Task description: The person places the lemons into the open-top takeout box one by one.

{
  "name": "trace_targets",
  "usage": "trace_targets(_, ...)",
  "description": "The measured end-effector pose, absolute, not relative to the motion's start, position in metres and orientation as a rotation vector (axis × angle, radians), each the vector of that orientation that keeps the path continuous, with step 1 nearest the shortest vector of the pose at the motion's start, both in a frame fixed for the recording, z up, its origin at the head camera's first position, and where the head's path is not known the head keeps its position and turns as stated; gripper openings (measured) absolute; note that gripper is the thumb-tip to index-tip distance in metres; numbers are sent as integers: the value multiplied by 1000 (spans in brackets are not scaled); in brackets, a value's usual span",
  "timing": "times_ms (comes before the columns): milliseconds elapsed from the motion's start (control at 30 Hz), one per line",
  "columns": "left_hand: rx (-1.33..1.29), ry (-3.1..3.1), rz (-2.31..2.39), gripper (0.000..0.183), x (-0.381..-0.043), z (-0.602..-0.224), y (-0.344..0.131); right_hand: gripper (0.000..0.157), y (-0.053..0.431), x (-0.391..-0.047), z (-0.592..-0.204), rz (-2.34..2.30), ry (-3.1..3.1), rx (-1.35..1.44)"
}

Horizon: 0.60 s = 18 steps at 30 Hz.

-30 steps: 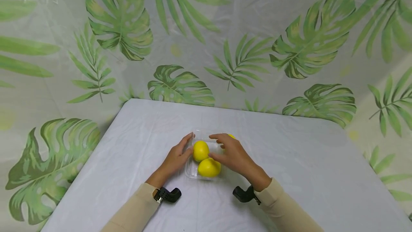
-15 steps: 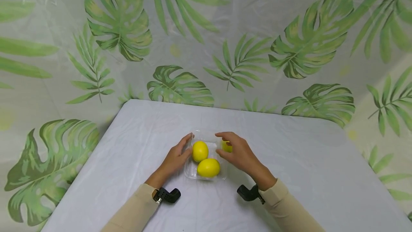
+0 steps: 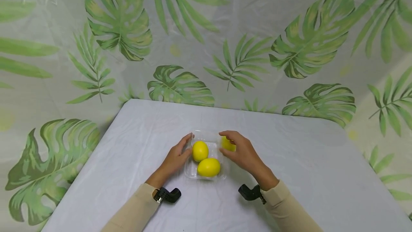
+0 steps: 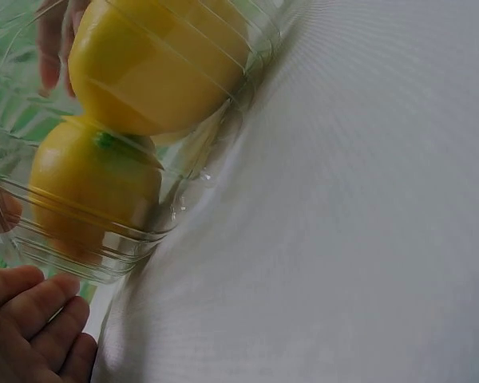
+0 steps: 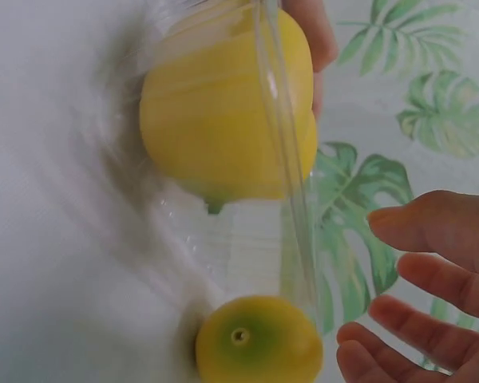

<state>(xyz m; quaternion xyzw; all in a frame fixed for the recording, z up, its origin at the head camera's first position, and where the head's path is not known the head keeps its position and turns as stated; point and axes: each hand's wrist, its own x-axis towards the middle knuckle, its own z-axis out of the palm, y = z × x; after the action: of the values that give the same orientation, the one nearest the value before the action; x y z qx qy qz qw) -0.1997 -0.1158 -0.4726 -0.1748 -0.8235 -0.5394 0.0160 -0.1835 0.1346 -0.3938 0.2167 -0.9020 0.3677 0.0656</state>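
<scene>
Leaf-print backdrop (image 3: 193,51): grey-white, patterned with green palm and monstera leaves, behind and beside the bench.
White-covered bench (image 3: 305,160): lightly creased cloth, beneath everything on show.
Beige sleeves (image 3: 293,208): one from each lower side, a black wrist camera (image 3: 170,195) beside the left cuff.
Clear plastic container (image 3: 213,149): open-topped, ridged walls, standing on the bench between the two hands.
Left hand (image 3: 175,158): fingers loosely extended along the container's left side; whether they touch the wall I cannot tell.
Right hand (image 3: 241,150): gripping nothing, thumb and fingers spread apart near the outer lemon (image 3: 227,145).
Lemons: three, yellow; the farther lemon (image 3: 200,151) and the nearer lemon (image 3: 209,167) lie inside the container, and the outer one sits just beside its right wall, partly hidden by fingers.
</scene>
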Motion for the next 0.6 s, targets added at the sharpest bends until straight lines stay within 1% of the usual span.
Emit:
trace_targets(333,-521,-2553,-1684,54,-203,-472,-114,54,151,-187,-398,1064,-2704,630)
trace_targets(600,-490,-2566,-1704,55,-200,-473,-114,58,156,-187,-404,1018,-2755,577)
